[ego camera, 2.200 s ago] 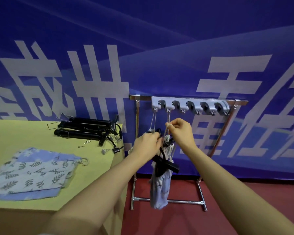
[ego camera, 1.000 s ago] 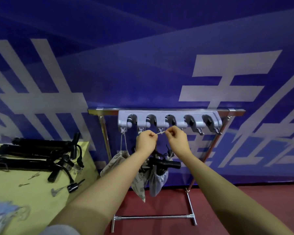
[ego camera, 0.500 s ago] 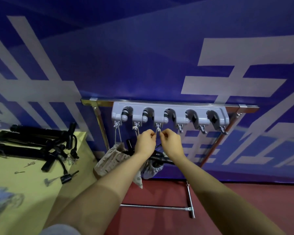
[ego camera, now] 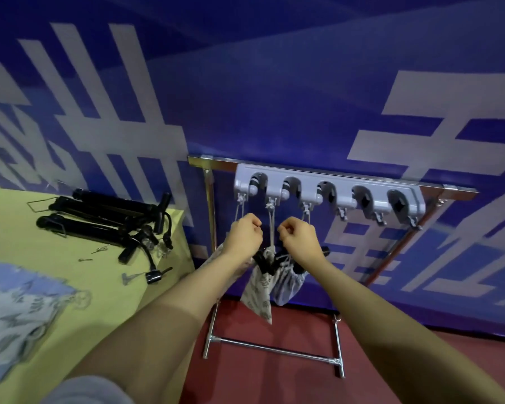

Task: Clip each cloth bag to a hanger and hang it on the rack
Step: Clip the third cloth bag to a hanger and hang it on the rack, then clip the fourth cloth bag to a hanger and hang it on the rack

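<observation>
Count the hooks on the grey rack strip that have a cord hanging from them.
3. The first hook, second hook and third hook from the left end of the strip each carry a cord. The three hooks to the right look bare.

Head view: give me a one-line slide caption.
Both hands, left and right, work below the rack's grey hook strip, where cloth bags hang.

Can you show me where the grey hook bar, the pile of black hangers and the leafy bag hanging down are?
grey hook bar (ego camera: 327, 177): head view, top edge.
black hangers (ego camera: 105, 220): head view, middle of the pile.
leafy bag (ego camera: 258, 295): head view, lower cloth.
</observation>
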The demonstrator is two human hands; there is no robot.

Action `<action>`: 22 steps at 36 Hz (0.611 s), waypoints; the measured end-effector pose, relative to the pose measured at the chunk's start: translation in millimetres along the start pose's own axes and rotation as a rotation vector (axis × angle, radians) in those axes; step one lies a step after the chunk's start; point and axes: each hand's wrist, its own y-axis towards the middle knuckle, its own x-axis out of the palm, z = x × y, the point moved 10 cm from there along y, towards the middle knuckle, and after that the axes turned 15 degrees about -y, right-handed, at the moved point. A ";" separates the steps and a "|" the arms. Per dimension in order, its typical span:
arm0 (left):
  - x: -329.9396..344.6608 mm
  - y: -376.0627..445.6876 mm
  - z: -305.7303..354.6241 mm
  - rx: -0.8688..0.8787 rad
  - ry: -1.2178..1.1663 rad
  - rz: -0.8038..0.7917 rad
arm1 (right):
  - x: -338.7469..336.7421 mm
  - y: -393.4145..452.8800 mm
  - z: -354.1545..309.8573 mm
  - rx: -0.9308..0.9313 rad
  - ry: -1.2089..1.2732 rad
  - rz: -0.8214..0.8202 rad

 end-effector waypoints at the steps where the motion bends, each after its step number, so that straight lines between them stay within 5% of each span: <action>1: -10.7 -0.2 -3.5 0.001 0.000 0.010 | 4.2 -0.2 -9.5 -0.012 -0.005 -0.005; 22: -280.9 -20.6 -161.3 -0.045 0.037 0.089 | 183.2 -16.6 -249.5 -0.067 0.012 -0.070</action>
